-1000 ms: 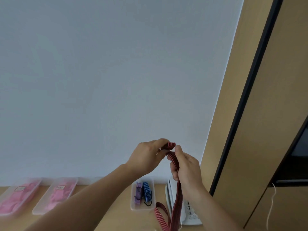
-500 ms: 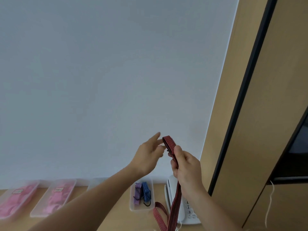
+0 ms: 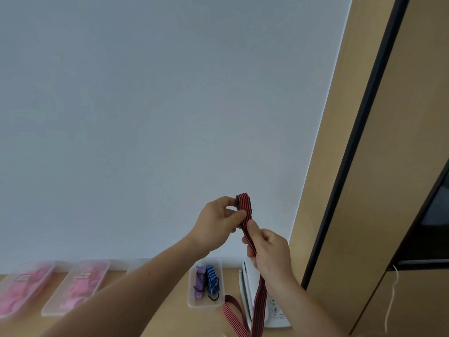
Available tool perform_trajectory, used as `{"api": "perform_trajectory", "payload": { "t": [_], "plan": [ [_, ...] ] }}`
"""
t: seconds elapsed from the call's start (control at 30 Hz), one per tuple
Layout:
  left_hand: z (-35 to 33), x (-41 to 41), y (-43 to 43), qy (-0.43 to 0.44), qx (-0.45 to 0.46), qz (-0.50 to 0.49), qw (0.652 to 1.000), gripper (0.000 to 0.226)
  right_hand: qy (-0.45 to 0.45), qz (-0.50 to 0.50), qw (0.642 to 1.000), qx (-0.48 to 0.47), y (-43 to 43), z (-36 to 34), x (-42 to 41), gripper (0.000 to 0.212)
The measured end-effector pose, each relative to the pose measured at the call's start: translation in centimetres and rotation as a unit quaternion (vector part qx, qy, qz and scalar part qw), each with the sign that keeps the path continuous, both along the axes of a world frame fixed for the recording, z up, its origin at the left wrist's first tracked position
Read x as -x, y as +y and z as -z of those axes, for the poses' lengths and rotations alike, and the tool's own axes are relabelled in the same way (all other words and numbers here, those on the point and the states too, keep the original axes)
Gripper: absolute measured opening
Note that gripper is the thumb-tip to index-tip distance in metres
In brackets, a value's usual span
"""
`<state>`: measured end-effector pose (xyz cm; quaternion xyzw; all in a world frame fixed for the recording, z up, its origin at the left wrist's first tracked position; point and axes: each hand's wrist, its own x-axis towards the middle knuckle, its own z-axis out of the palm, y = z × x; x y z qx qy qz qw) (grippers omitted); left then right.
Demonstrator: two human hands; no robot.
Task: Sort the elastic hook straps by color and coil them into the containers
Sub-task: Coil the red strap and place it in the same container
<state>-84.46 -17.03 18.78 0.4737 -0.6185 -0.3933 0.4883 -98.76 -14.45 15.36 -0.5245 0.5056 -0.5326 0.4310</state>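
1. Filling most of the view, a pale wall rose behind everything, with a wooden cabinet on the right.
2. The surface ran along the bottom, its far edge against the wall.
3. Two long trays stood at the far left: the left tray and the labelled tray beside it. Both held something pink, too blurred to say whether it was straps.
4. A white telephone stood at the near right, just beside the small container.
5. The red strap, striped with black, was held up in front of the wall. Its top was folded over, and the rest hung down past the telephone to a loose loop on the surface.
6. The left hand had its grip pinched on the folded top end. The right hand gripped the strap just below, thumb pressed against it.
7. In the small container lay a purple strap and a blue strap, both already bundled, with a black hook showing at the near end.
8. Judging from this, two straps were done and the red one was barely begun, since most of its length was still uncoiled. It was left to be wound and laid in a container; which one I cannot tell.
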Motion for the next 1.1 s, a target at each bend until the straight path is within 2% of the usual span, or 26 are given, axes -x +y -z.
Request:
{"api": "perform_trajectory", "payload": {
  "t": [0.1, 0.2, 0.3, 0.43, 0.5, 0.67, 0.7, 0.73, 0.77, 0.83, 0.87, 0.9, 0.97, 1.03, 1.1],
  "plan": [
    [0.4, -0.2, -0.2, -0.080, 0.076, -0.056, 0.992, 0.019, -0.014, -0.023, 0.999, -0.026, 0.1, 0.1, 0.1, 0.044],
    [1.1, -0.5, -0.2, -0.178, 0.178, -0.075, 0.965, 0.023, -0.046, -0.033, 0.998, -0.032, 0.3, -0.5, 0.0, 0.045],
    [1.6, -1.0, 0.0, -0.289, 0.318, -0.085, 0.899, 0.024, -0.084, -0.036, 0.995, -0.037, 0.6, -1.2, -0.3, 0.051],
    [1.4, -1.4, 0.4, -0.378, 0.469, -0.064, 0.795, 0.025, -0.122, -0.050, 0.990, -0.049, 0.6, -1.7, -0.3, 0.072],
    [1.6, -1.6, 0.0, -0.403, 0.490, -0.052, 0.771, 0.029, -0.117, -0.061, 0.990, -0.047, 0.5, -1.7, -0.3, 0.075],
    [2.5, -2.4, -0.8, -0.417, 0.548, -0.051, 0.723, 0.030, -0.099, -0.072, 0.992, -0.027, 0.5, -1.3, -0.4, 0.052],
    [2.6, -2.5, -0.9, -0.407, 0.542, -0.044, 0.734, 0.037, -0.098, -0.071, 0.992, -0.023, 0.5, -1.2, -0.4, 0.050],
    [2.7, -2.4, -1.0, -0.387, 0.512, -0.043, 0.766, 0.043, -0.099, -0.067, 0.993, -0.020, 0.5, -1.2, -0.4, 0.048],
    [2.7, -2.2, -0.9, -0.354, 0.458, -0.053, 0.813, 0.044, -0.097, -0.062, 0.993, -0.016, 0.5, -1.1, -0.4, 0.046],
    [2.2, -1.7, -0.7, -0.237, 0.266, -0.073, 0.932, 0.039, -0.086, -0.054, 0.995, -0.004, 0.4, -1.2, -0.4, 0.042],
    [1.7, -1.5, -0.6, -0.155, 0.142, -0.053, 0.976, 0.039, -0.082, -0.051, 0.995, 0.002, 0.4, -1.2, -0.4, 0.041],
    [1.2, -1.5, -0.7, -0.060, 0.028, -0.016, 0.998, 0.039, -0.079, -0.049, 0.996, 0.007, 0.3, -1.2, -0.3, 0.040],
    [0.1, -1.5, -0.6, 0.074, -0.119, 0.065, 0.988, 0.036, -0.062, -0.045, 0.997, 0.013, 0.3, -1.0, -0.2, 0.041],
    [-0.5, -1.5, -0.2, 0.097, -0.163, 0.122, 0.974, 0.039, -0.043, -0.040, 0.998, 0.017, 0.4, -0.7, -0.2, 0.041],
    [-0.5, -1.3, 0.1, 0.093, -0.161, 0.139, 0.973, 0.038, -0.028, -0.040, 0.998, 0.029, 0.5, -0.5, -0.3, 0.042]
  ]
}}
